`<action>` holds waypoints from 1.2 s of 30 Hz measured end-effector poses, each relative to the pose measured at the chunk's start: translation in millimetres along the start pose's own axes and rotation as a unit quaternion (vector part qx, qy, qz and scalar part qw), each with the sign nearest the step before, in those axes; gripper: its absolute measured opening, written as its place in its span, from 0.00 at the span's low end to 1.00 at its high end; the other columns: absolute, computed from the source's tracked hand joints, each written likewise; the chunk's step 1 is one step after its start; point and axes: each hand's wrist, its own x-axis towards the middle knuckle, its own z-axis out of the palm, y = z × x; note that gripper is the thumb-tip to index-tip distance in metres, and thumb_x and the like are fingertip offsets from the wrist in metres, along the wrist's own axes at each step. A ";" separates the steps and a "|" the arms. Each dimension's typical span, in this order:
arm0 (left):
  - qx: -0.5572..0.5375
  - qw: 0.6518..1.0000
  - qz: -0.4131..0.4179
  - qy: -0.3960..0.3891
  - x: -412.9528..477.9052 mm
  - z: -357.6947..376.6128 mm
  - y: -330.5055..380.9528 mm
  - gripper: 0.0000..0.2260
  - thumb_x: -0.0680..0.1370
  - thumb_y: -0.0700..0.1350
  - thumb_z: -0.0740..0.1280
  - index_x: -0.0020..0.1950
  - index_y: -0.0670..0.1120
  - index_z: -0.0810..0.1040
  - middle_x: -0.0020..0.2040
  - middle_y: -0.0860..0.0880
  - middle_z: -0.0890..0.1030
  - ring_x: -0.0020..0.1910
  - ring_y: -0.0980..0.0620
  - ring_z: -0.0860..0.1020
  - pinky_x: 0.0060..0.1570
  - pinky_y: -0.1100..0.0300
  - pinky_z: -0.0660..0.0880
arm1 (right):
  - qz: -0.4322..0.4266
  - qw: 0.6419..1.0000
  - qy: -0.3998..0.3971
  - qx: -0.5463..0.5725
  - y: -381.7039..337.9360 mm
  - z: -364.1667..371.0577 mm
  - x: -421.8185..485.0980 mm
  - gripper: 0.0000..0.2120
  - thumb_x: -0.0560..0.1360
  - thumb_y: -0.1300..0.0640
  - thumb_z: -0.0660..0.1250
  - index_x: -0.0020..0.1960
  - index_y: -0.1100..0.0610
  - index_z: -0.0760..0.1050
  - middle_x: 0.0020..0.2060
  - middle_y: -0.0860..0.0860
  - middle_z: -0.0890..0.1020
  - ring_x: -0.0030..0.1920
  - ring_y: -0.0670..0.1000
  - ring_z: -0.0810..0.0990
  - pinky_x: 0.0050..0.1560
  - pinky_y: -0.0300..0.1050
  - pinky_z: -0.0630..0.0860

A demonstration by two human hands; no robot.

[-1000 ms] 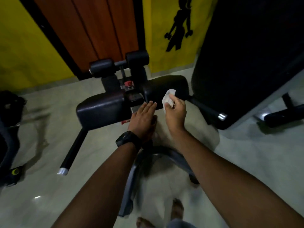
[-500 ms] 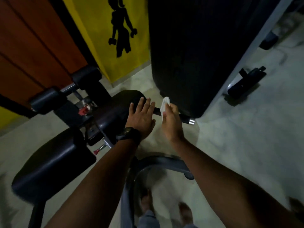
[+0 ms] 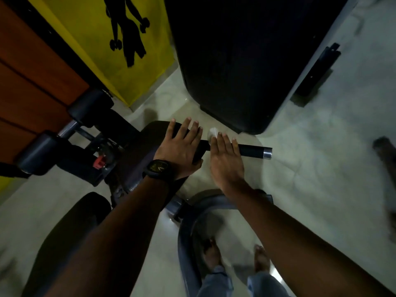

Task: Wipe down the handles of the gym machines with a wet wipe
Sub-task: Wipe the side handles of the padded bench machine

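Note:
A black handle bar [image 3: 252,150] with a chrome end cap sticks out to the right from a black padded machine part [image 3: 147,151]. My right hand [image 3: 225,159] lies across the bar with its fingers stretched over it, pressing a white wet wipe [image 3: 213,132] against it. Only a corner of the wipe shows past my index finger, and the thumb is hidden. My left hand [image 3: 180,151], with a black watch at the wrist, rests flat and spread on the pad just left of the bar.
Two black foam rollers [image 3: 90,108] and a red knob [image 3: 100,162] sit to the left. A large black machine housing [image 3: 231,61] stands right behind the bar. A grey curved frame [image 3: 186,243] runs by my bare feet [image 3: 212,256]. Yellow wall and wooden door at upper left.
The view has swung right and closer. My right hand went from pinching the raised wipe to laying it flat over the bar. My left hand stays on the pad.

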 end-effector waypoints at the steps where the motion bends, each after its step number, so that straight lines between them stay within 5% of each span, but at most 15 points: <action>1: -0.003 1.000 -0.001 0.000 0.3 -0.4 0.9 0.39 0.78 0.65 0.56 0.82 0.46 0.49 0.82 0.45 0.48 0.81 0.43 0.43 0.77 0.37 0.40 | -0.008 1.000 -0.006 -0.006 -0.7 1.0 1.3 0.30 0.79 0.55 0.52 0.80 0.63 0.54 0.78 0.61 0.58 0.79 0.59 0.55 0.79 0.59 0.49; 7: 0.004 1.000 -0.007 -0.007 8.2 -2.8 1.8 0.41 0.77 0.65 0.59 0.82 0.45 0.50 0.82 0.44 0.51 0.81 0.43 0.45 0.76 0.35 0.41 | -0.058 0.996 -0.059 -0.043 0.7 -9.7 37.1 0.27 0.80 0.52 0.59 0.76 0.60 0.61 0.65 0.57 0.75 0.64 0.56 0.75 0.72 0.57 0.65; 11: 0.012 1.000 -0.004 -0.007 8.5 -0.6 0.8 0.40 0.76 0.66 0.58 0.81 0.44 0.51 0.82 0.43 0.51 0.81 0.42 0.45 0.76 0.35 0.42 | -0.054 0.997 -0.036 -0.045 8.4 -7.8 27.8 0.27 0.80 0.53 0.58 0.77 0.60 0.59 0.67 0.56 0.74 0.67 0.56 0.73 0.75 0.58 0.59; 16: 0.015 1.000 -0.008 -0.009 9.8 -2.9 2.7 0.40 0.77 0.67 0.57 0.81 0.45 0.52 0.82 0.43 0.51 0.81 0.42 0.46 0.76 0.34 0.44 | -0.045 0.995 -0.087 -0.016 2.2 -14.6 48.7 0.20 0.80 0.48 0.62 0.67 0.58 0.69 0.58 0.55 0.77 0.57 0.55 0.78 0.59 0.53 0.71; 21: 0.024 1.000 -0.016 -0.010 10.7 -1.2 2.3 0.41 0.76 0.67 0.58 0.81 0.45 0.53 0.82 0.44 0.52 0.81 0.42 0.46 0.76 0.35 0.44 | -0.050 0.997 -0.052 -0.006 16.0 -8.2 39.4 0.19 0.81 0.48 0.60 0.68 0.56 0.68 0.59 0.54 0.78 0.58 0.55 0.79 0.61 0.53 0.70; 26: 0.022 0.999 -0.020 -0.016 10.9 -1.4 4.4 0.41 0.75 0.67 0.59 0.81 0.46 0.55 0.82 0.44 0.53 0.81 0.42 0.46 0.76 0.35 0.45 | 0.015 0.965 -0.250 0.072 15.5 -37.6 80.2 0.22 0.77 0.42 0.68 0.63 0.55 0.73 0.55 0.54 0.80 0.56 0.57 0.80 0.49 0.49 0.70; 28: 0.020 0.999 -0.022 -0.016 11.2 -1.8 3.3 0.41 0.75 0.67 0.59 0.81 0.46 0.55 0.82 0.44 0.54 0.81 0.42 0.47 0.76 0.35 0.45 | 0.007 0.975 -0.216 0.056 16.8 -35.8 74.1 0.21 0.77 0.42 0.67 0.62 0.55 0.73 0.54 0.54 0.80 0.55 0.57 0.80 0.49 0.49 0.71; 31: 0.027 0.999 -0.020 -0.015 10.4 -2.1 3.7 0.41 0.75 0.67 0.57 0.81 0.45 0.54 0.82 0.44 0.53 0.81 0.42 0.47 0.77 0.36 0.45 | -0.022 0.998 -0.053 -0.015 11.5 -6.6 35.8 0.20 0.81 0.45 0.61 0.66 0.57 0.71 0.57 0.55 0.80 0.57 0.56 0.79 0.61 0.53 0.71; 33: 0.027 0.999 -0.021 -0.011 9.9 -1.6 3.8 0.41 0.76 0.67 0.56 0.81 0.45 0.54 0.82 0.44 0.53 0.81 0.43 0.47 0.77 0.36 0.45 | -0.029 0.999 0.023 -0.030 10.2 11.9 16.9 0.27 0.82 0.47 0.59 0.74 0.61 0.64 0.66 0.59 0.75 0.67 0.59 0.73 0.73 0.58 0.63; 36: 0.028 0.999 -0.021 -0.012 10.3 -2.3 3.6 0.41 0.75 0.68 0.57 0.81 0.45 0.54 0.82 0.44 0.53 0.81 0.43 0.46 0.77 0.37 0.45 | -0.052 0.995 0.073 -0.035 15.7 20.8 5.7 0.31 0.83 0.51 0.56 0.79 0.64 0.53 0.76 0.61 0.64 0.76 0.61 0.62 0.78 0.60 0.53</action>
